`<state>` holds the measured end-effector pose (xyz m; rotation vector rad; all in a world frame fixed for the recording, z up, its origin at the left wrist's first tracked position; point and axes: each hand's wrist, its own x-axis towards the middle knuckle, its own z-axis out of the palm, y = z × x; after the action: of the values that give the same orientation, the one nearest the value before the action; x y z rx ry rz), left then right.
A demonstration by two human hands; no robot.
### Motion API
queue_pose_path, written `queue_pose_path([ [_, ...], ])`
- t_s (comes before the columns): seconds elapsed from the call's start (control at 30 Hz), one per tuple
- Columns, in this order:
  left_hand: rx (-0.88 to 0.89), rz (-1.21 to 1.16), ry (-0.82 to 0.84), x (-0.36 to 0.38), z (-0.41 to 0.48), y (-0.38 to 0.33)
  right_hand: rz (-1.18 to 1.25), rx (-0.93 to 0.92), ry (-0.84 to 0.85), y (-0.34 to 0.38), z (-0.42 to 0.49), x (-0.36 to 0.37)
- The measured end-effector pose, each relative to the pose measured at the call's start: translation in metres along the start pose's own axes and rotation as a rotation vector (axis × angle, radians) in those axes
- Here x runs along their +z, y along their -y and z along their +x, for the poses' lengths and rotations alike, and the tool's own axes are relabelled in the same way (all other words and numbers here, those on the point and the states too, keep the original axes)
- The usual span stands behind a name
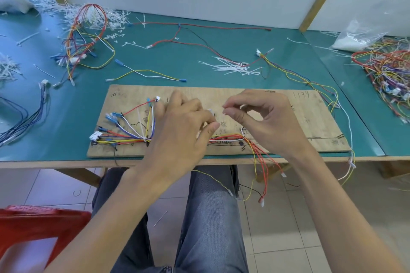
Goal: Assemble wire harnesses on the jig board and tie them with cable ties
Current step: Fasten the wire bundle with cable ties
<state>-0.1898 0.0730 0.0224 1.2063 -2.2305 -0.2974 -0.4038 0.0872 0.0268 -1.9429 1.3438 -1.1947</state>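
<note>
A plywood jig board [310, 117] lies on the green table mat. Along its front edge runs the wire harness [228, 137], a bundle of red, yellow, white and blue wires. A white cable tie [145, 139] binds it on the left, where branches fan out to blue terminals and a white connector [95, 135]. My left hand [184, 126] covers the middle of the bundle, its thumb and forefinger pinching it. Just above the bundle, my right hand [266, 122] has thumb and forefinger pinched together, with a small white piece showing between the fingers. Loose cable ties [230, 66] lie behind the board.
Finished harnesses [86, 37] and tie offcuts [55, 4] sit at the back left, and blue wires [28, 115] at the left. A tangled wire heap [386, 73] and a plastic bag [359, 35] are on the right. Harness ends [264, 168] hang over the table edge. A red stool [40, 226] stands at the lower left.
</note>
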Motion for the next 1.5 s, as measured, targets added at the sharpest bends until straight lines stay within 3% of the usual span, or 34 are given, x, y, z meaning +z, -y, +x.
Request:
queue_pose_path([
  [0.13,-0.048,-0.22,0.029,0.011,-0.001,-0.009,0.169,0.092,-0.032,0.001,-0.004,0.0],
  [0.33,-0.094,-0.241,-0.095,0.028,0.0,-0.023,0.41,0.322,-0.074,-0.013,-0.022,0.001],
  [0.53,-0.037,-0.089,-0.082,0.047,0.007,-0.032,0.419,0.331,-0.124,-0.024,-0.027,-0.006],
  [0.73,0.071,0.375,0.231,0.056,0.011,-0.02,0.236,0.349,-0.362,-0.052,-0.013,-0.003],
  [0.93,0.091,0.533,0.267,0.059,0.012,-0.022,0.233,0.357,-0.346,-0.077,-0.008,0.006],
  [1.2,0.095,0.531,0.244,0.069,0.015,-0.023,0.191,0.339,-0.297,-0.082,-0.011,0.005],
  [1.5,0.136,0.404,0.069,0.075,0.005,-0.014,-0.02,0.335,-0.042,-0.075,-0.021,-0.006],
])
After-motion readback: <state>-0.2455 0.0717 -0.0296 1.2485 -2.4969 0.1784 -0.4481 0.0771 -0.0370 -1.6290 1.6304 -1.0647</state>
